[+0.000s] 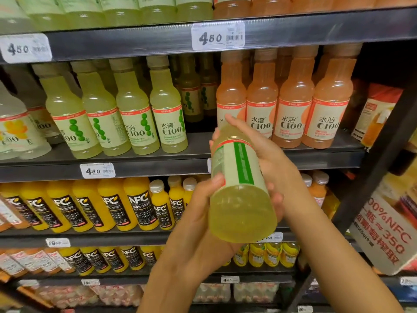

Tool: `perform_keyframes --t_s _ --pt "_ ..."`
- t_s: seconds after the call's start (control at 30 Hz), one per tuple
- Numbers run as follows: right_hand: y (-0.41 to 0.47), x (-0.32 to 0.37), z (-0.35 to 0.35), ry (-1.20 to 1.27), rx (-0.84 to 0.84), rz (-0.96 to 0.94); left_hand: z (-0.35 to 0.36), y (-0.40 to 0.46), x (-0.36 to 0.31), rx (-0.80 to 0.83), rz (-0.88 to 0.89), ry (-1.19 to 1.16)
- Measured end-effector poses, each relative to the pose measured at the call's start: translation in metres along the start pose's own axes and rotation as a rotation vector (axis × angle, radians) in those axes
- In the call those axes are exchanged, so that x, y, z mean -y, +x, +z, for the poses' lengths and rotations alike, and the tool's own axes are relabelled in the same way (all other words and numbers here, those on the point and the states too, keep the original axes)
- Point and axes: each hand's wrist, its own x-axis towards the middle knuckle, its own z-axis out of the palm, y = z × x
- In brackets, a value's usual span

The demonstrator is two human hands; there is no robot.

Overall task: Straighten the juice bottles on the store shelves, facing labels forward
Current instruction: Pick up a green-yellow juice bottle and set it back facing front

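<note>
I hold a pale green C100 juice bottle point(241, 188) in front of the shelves, tilted with its base toward me and its top pointing at the shelf. Its label shows a green stripe and small print, the back side. My left hand point(203, 213) grips its lower left side and my right hand point(268, 154) wraps its right side and upper part. On the middle shelf point(158, 163) stands a row of green C100 bottles point(133, 123), with a gap behind my hands between them and the orange-pink C100 bottles point(295, 109).
Yellow AFC juice bottles point(112, 204) fill the shelf below. Price tags reading 4.50 point(217, 37) hang on the shelf edges. A dark diagonal shelf post point(370, 177) and a cardboard NFC box point(383, 236) stand at the right. More bottles line the top shelf.
</note>
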Motion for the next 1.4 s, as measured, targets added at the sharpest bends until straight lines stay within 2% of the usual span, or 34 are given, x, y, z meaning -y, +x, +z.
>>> perform_keyframes --t_s 0.03,0.07,0.13,0.2,0.27,0.43,0.53,0.67,0.73,0.87,0.97,1.13,1.2,1.3,1.4 --pt "0.001 0.005 0.005 0.019 0.007 -0.017 -0.006 -0.003 0.003 0.142 -0.027 -0.03" --pt "0.003 0.01 0.009 0.014 0.008 -0.072 -0.014 -0.006 0.005 0.182 -0.048 0.024" --pt "0.004 0.014 0.007 -0.085 -0.001 -0.212 -0.032 -0.004 0.006 0.101 -0.042 0.182" --pt "0.005 0.016 0.001 -0.163 0.007 -0.374 -0.045 0.004 0.004 -0.015 0.029 0.465" --pt "0.004 0.015 0.006 -0.3 -0.006 -0.476 -0.051 0.009 0.003 -0.008 0.094 0.692" --pt "0.002 0.007 0.003 -0.694 -0.097 -0.549 -0.065 0.022 0.013 -0.055 0.334 0.887" --pt "-0.003 -0.004 -0.001 -0.656 -0.065 -0.601 -0.075 0.036 0.019 -0.183 0.542 1.004" --pt "-0.006 -0.016 0.001 -0.571 0.09 -0.712 -0.082 0.045 0.025 -0.346 0.692 1.159" --pt "-0.01 -0.017 0.002 -0.593 0.201 -0.77 -0.082 0.048 0.023 -0.399 0.676 1.172" --pt "-0.017 -0.017 0.001 -0.677 0.319 -0.815 -0.081 0.05 0.013 -0.31 0.664 1.143" --pt "-0.019 -0.007 -0.002 -0.651 0.378 -0.729 -0.08 0.044 0.008 -0.215 0.591 1.086" --pt "-0.009 -0.003 -0.001 -0.454 0.379 -0.533 -0.075 0.032 0.007 0.064 0.311 0.865" --pt "-0.006 -0.006 0.004 -0.402 0.332 -0.51 -0.071 0.031 0.012 0.067 0.288 0.791" --pt "-0.006 -0.005 0.008 -0.385 0.108 -0.581 -0.068 0.031 0.016 -0.035 0.378 0.718" --pt "-0.004 -0.005 0.009 -0.472 -0.068 -0.644 -0.065 0.033 0.012 -0.096 0.464 0.754"
